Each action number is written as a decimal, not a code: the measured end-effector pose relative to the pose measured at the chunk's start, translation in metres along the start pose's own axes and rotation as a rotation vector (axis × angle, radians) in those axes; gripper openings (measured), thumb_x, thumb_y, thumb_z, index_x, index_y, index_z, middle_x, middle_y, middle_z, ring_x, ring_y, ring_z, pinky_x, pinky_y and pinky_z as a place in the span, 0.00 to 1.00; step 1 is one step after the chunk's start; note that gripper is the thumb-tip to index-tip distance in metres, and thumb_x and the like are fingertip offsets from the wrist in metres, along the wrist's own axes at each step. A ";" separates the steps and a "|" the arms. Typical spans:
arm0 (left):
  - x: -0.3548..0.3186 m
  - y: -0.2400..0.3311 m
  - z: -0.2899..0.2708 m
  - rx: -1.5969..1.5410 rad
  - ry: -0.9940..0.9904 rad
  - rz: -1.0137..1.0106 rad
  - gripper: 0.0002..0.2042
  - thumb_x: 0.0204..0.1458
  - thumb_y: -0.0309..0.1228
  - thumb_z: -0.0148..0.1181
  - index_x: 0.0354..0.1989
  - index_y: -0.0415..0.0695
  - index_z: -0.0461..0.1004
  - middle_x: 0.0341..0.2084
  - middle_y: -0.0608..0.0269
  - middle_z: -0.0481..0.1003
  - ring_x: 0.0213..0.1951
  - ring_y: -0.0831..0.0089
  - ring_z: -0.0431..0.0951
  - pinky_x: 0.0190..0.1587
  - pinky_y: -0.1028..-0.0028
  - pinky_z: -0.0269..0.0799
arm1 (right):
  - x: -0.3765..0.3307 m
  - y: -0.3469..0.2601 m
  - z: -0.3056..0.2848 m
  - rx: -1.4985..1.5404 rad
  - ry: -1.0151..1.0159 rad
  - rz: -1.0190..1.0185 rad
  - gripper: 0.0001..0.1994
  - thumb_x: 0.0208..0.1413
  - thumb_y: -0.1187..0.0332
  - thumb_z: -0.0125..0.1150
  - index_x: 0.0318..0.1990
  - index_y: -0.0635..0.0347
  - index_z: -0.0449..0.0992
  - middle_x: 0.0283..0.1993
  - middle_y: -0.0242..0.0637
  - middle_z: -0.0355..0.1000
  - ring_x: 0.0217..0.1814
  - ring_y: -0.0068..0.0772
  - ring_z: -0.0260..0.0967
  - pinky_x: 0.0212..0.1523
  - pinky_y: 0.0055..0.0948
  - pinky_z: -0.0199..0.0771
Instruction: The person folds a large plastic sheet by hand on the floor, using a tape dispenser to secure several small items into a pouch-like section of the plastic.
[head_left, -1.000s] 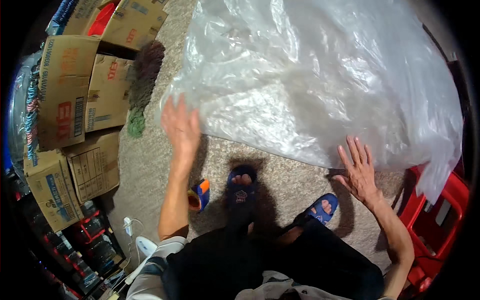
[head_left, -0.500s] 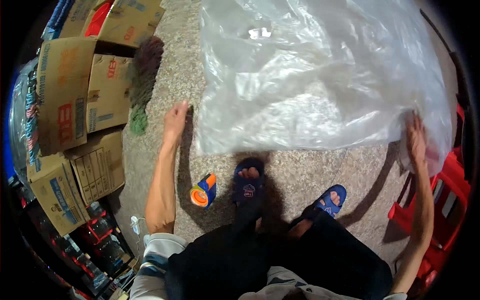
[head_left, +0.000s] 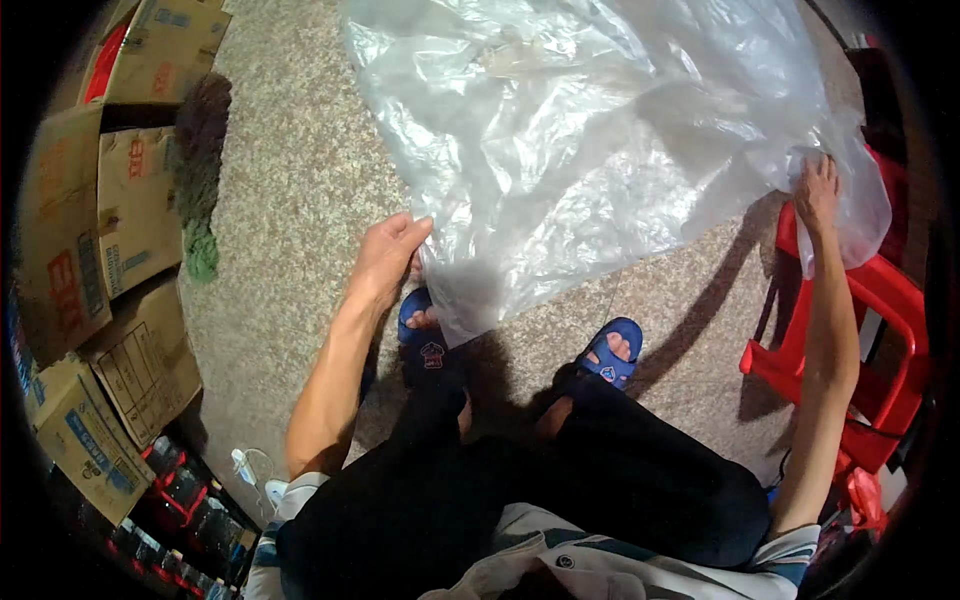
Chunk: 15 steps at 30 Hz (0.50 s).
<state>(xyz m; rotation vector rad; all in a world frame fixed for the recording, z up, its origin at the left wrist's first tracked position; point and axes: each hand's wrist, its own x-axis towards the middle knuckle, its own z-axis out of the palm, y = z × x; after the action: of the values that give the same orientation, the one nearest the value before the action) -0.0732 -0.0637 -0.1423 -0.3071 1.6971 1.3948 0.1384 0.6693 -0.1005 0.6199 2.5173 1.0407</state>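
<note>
Diagonal-edged plastic sheet (head_left: 600,150), corner feetward, pinched in left hand (head_left: 388,262), gripped in right hand (head_left: 818,195)

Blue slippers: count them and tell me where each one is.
2. The left slipper is on the left foot, below the left hand; the right slipper is on the right foot, farther right. Any others could be hidden.

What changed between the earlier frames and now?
The left hand, off the plastic sheet half a second ago, now pinches its left edge. The right hand moved rightward and farther out, to the sheet's right side; its grip is unclear. The sheet's near-left corner came closer, beside the left slipper. The cardboard boxes stayed put.
</note>
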 end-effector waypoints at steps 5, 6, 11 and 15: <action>0.010 -0.011 -0.001 -0.093 0.244 0.201 0.13 0.69 0.32 0.57 0.30 0.44 0.70 0.25 0.76 0.66 0.29 0.84 0.62 0.32 0.76 0.60 | -0.025 -0.015 0.002 0.045 -0.142 0.072 0.36 0.63 0.47 0.60 0.77 0.45 0.61 0.85 0.45 0.45 0.86 0.52 0.41 0.79 0.64 0.45; 0.008 -0.013 -0.003 -0.091 0.247 0.199 0.13 0.69 0.32 0.57 0.30 0.44 0.70 0.25 0.76 0.66 0.29 0.84 0.62 0.32 0.76 0.60 | -0.029 -0.014 0.007 0.048 -0.143 0.069 0.36 0.63 0.47 0.60 0.77 0.45 0.61 0.85 0.45 0.45 0.86 0.52 0.41 0.79 0.64 0.45; 0.000 -0.017 0.009 0.093 0.438 0.313 0.14 0.71 0.31 0.54 0.30 0.43 0.65 0.25 0.75 0.62 0.30 0.83 0.58 0.31 0.75 0.59 | -0.038 0.019 0.042 0.083 0.017 0.042 0.28 0.62 0.56 0.61 0.69 0.50 0.69 0.77 0.49 0.59 0.80 0.53 0.54 0.72 0.59 0.59; -0.007 -0.027 -0.008 0.212 0.577 0.363 0.14 0.70 0.30 0.54 0.30 0.41 0.64 0.24 0.72 0.61 0.29 0.80 0.58 0.32 0.72 0.60 | -0.052 -0.113 -0.089 0.786 0.361 0.061 0.16 0.57 0.71 0.63 0.54 0.57 0.78 0.53 0.48 0.75 0.56 0.56 0.73 0.59 0.45 0.71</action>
<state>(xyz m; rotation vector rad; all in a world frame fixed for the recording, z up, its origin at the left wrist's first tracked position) -0.0545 -0.0820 -0.1547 -0.3103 2.4542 1.4486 0.1116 0.5194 -0.1158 0.7556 3.2369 0.1275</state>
